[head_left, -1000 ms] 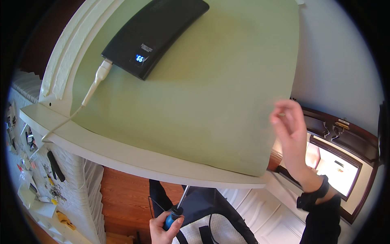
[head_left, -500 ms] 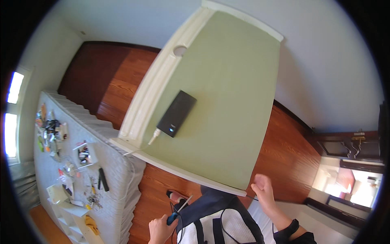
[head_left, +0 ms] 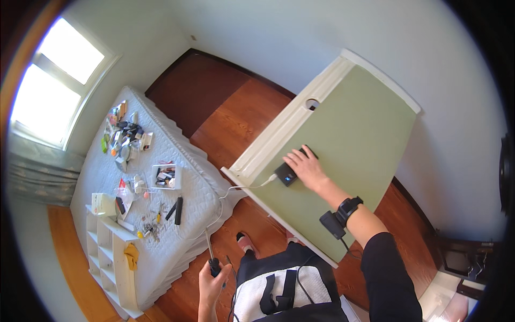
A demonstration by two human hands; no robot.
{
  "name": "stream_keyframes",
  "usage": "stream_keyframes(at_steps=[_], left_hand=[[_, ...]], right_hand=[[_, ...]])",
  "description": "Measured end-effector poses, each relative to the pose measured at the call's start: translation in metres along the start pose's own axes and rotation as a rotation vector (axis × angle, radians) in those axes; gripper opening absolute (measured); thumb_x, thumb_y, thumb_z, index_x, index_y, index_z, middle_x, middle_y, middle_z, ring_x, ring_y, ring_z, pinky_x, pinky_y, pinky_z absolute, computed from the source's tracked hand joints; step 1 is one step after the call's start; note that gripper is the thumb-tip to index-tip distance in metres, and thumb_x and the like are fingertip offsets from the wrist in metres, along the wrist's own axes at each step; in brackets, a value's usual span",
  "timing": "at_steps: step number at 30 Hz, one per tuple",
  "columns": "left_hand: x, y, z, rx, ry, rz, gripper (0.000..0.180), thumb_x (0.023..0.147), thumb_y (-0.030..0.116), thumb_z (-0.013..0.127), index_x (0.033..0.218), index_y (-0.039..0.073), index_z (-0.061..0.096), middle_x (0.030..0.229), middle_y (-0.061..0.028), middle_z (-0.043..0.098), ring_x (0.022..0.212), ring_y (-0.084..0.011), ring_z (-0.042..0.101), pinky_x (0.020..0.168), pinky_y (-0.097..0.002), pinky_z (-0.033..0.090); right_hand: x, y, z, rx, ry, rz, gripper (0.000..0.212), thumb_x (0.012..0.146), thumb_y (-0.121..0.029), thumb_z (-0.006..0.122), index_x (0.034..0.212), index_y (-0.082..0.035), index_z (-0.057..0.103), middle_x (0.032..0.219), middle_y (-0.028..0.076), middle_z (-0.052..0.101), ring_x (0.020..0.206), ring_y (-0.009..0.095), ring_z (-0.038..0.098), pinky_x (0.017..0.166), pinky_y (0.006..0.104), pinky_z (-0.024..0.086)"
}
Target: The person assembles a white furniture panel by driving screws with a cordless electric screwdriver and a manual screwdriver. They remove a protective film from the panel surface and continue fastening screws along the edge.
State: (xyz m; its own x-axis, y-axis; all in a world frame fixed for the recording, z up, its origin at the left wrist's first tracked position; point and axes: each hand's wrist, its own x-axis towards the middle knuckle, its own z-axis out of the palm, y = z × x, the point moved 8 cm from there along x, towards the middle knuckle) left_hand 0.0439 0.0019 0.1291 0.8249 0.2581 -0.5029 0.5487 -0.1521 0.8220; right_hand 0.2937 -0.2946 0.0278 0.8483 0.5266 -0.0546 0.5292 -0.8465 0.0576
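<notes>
Pinching a screwdriver (head_left: 214,264) with left fingers (head_left: 205,272), laying right fingers (head_left: 294,156) over a power bank (head_left: 286,175), unclear if gripping, possibly risking unplugging its eight-o'clock cable (head_left: 267,181) by pulling.

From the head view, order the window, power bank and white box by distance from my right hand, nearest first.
From your right hand:
1. Power bank: under the hand, on the green board.
2. White box: left, on the bed.
3. Window: far left, in the wall.
</notes>
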Motion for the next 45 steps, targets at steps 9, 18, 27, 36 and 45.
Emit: stream_keyframes(at_steps=[9,18,27,36,45], left_hand=[[0.048,-0.024,-0.121,-0.295,0.225,0.004,0.021,0.087,0.009,0.07,0.078,0.008,0.051,0.06,0.0016,0.05,0.051,-0.007,0.048,0.049,-0.0219,0.038],[0.127,-0.095,-0.279,-0.412,0.407,-0.109,0.02,0.089,0.015,0.068,0.08,0.008,0.052,0.062,0.0001,0.051,0.052,-0.0096,0.049,0.05,-0.0249,0.041],[0.251,-0.329,-0.338,-0.299,0.458,-0.406,0.019,0.088,0.018,0.066,0.082,0.004,0.053,0.066,-0.0052,0.056,0.051,-0.0139,0.056,0.046,-0.0304,0.045],[0.329,-0.463,-0.392,0.688,0.379,-0.252,0.026,0.076,0.015,0.064,0.095,-0.003,0.06,0.087,-0.0242,0.062,0.084,-0.0409,0.061,0.076,-0.0472,0.047],[0.369,-0.381,-0.394,0.615,0.505,-0.039,0.032,0.087,0.023,0.067,0.104,-0.004,0.06,0.092,-0.014,0.066,0.08,-0.0251,0.064,0.071,-0.0349,0.051]], right_hand=[[-0.021,0.02,0.005,0.264,-0.183,0.181,0.065,0.05,-0.024,0.078,0.104,0.0,0.051,0.106,0.018,0.048,0.102,0.037,0.052,0.086,0.045,0.05],[0.002,-0.171,-0.149,0.917,0.001,0.327,0.067,0.059,-0.013,0.079,0.116,-0.005,0.046,0.096,0.016,0.06,0.088,0.035,0.063,0.078,0.0411,0.052],[0.222,-0.428,0.066,0.219,-0.117,-0.709,0.036,0.067,-0.011,0.071,0.099,-0.011,0.055,0.094,0.005,0.054,0.096,0.023,0.054,0.086,0.0373,0.039],[0.295,-0.45,0.233,0.027,-0.036,-0.593,0.015,0.081,-0.015,0.057,0.094,-0.019,0.063,0.104,-0.002,0.06,0.112,0.017,0.052,0.117,0.0479,0.02],[0.144,-0.387,0.085,1.122,-0.049,0.21,0.049,0.084,-0.005,0.06,0.131,-0.005,0.046,0.133,0.013,0.048,0.117,0.032,0.053,0.096,0.0396,0.046]])
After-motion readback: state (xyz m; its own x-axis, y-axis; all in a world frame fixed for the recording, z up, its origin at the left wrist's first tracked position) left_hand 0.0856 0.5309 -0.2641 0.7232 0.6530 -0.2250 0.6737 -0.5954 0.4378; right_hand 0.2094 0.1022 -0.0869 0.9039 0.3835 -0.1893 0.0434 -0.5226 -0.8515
